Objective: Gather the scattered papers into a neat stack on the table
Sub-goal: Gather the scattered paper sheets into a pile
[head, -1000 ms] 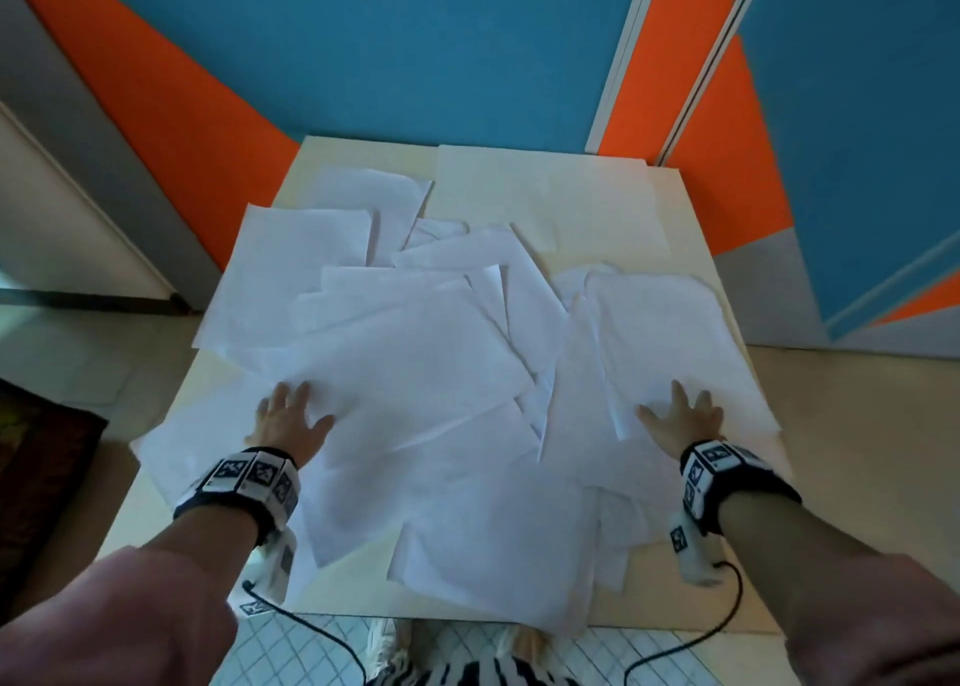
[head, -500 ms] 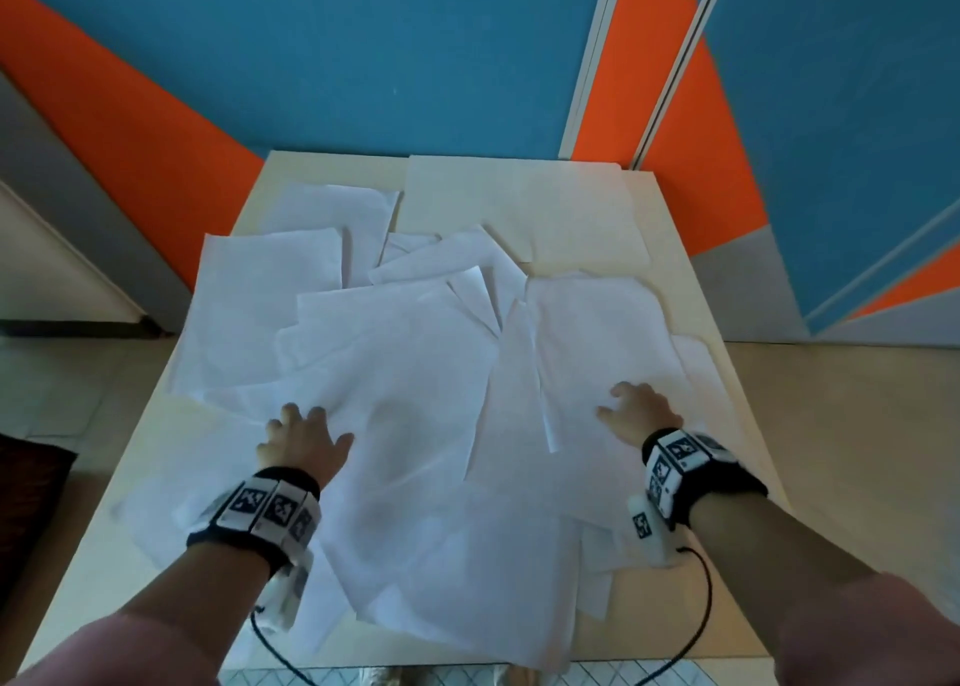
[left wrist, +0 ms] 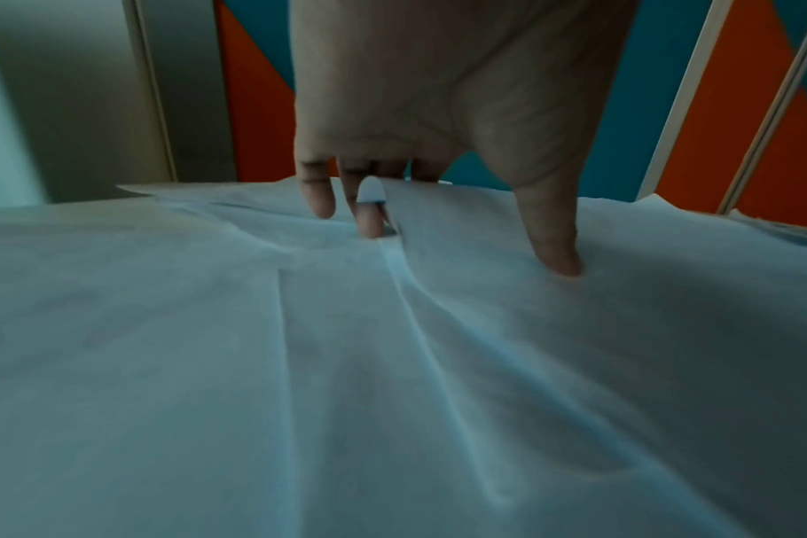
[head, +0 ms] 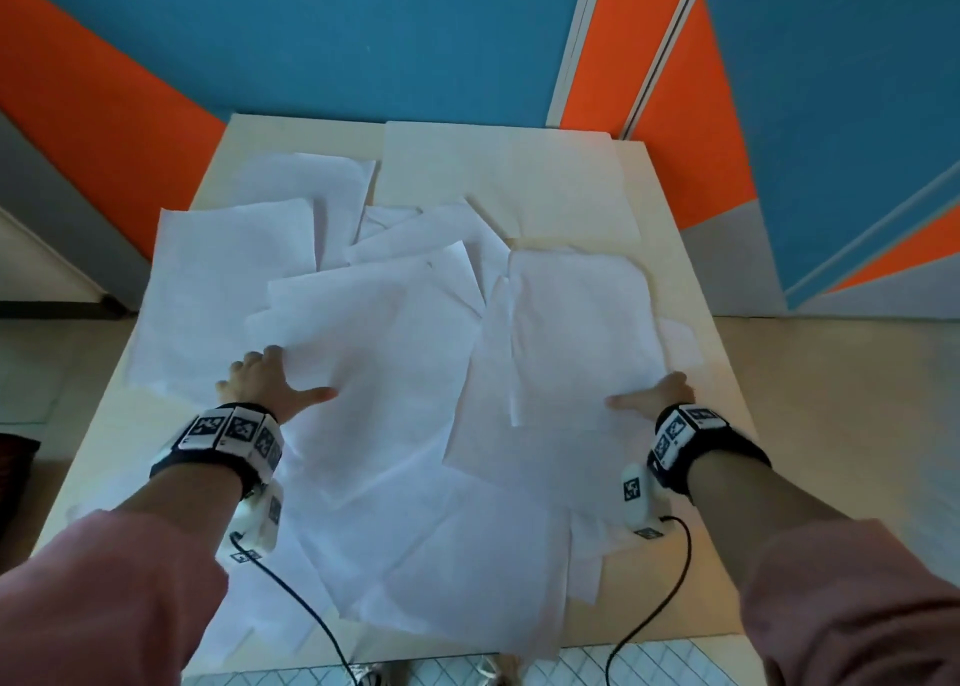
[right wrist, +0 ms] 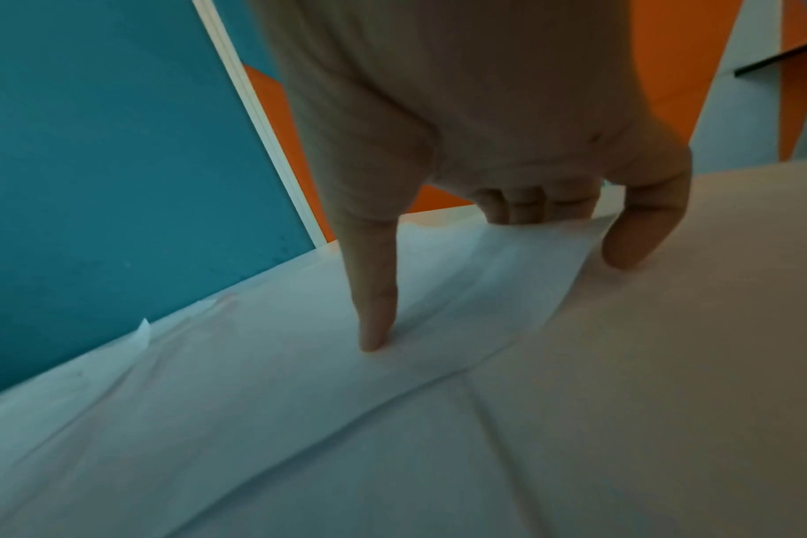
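Several white papers (head: 405,363) lie overlapping across the beige table (head: 696,280), some hanging over its near edge. My left hand (head: 270,384) is at the left side of the central sheets: its thumb (left wrist: 554,251) presses on top while some fingers are slipped under a lifted paper edge (left wrist: 392,204). My right hand (head: 657,397) is at the right side of the right-hand sheets (head: 576,332). There the thumb (right wrist: 378,327) presses down on top, and the fingers (right wrist: 530,211) curl under the sheet's edge. Both hands pinch paper.
A larger cream sheet (head: 509,176) lies flat at the table's far right. A blue and orange wall (head: 363,36) stands right behind the table. Wrist cables (head: 649,612) hang past the near edge. Floor (head: 831,399) lies on both sides.
Both hands went from lying flat on the papers to gripping sheet edges, thumbs on top. The right-hand sheets have slid left toward the middle, and the spread is narrower.
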